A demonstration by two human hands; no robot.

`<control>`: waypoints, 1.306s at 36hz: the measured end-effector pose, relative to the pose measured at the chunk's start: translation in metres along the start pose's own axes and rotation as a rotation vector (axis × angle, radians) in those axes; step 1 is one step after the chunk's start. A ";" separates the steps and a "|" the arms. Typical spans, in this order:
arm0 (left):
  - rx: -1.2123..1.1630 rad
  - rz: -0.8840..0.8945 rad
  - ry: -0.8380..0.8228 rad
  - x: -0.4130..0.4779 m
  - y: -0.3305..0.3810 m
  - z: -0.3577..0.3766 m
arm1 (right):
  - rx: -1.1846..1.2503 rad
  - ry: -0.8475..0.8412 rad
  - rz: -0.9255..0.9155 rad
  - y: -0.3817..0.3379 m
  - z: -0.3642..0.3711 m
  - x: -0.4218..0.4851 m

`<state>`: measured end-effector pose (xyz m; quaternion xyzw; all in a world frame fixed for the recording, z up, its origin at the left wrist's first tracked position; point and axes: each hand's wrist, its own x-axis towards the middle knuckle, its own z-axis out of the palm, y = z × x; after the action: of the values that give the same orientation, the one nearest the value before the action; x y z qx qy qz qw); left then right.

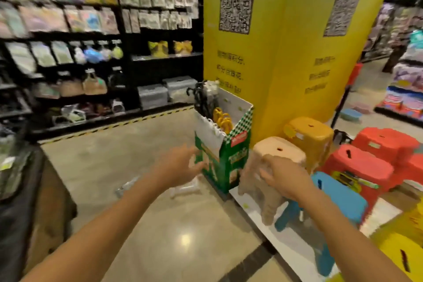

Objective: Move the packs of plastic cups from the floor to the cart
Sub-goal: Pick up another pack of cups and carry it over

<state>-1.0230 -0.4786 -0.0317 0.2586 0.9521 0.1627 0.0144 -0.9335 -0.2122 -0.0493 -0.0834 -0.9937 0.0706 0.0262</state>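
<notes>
Am holding both arms out over floor; judging pick-up step starting.
Left hand: fingers showing apart, gripping nothing.
Right hand: fingers blurring, cannot tell.
2 cup packs lying on floor: near pack just below left hand, second pack further left.
Next move calling for stooping, gripping near pack, carrying to cart.

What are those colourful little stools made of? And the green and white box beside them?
The red, blue, orange and beige square stools look like moulded plastic: smooth, evenly coloured, each with a slot in the seat. The green-and-white checked box seems to be printed cardboard, with thin flat walls and folded edges. Blur leaves both a guess.
</notes>
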 end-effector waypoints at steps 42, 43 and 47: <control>0.134 -0.275 0.033 0.197 -0.506 -0.096 | -0.012 -0.072 -0.353 -0.415 0.126 0.458; 0.140 -0.276 0.030 0.212 -0.516 -0.095 | -0.008 -0.068 -0.354 -0.418 0.132 0.475; 0.161 -0.286 0.022 0.277 -0.557 -0.094 | 0.022 -0.051 -0.347 -0.431 0.154 0.548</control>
<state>-1.5446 -0.8220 -0.1037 0.1188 0.9892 0.0851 0.0063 -1.5532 -0.5606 -0.1171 0.0916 -0.9926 0.0779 0.0139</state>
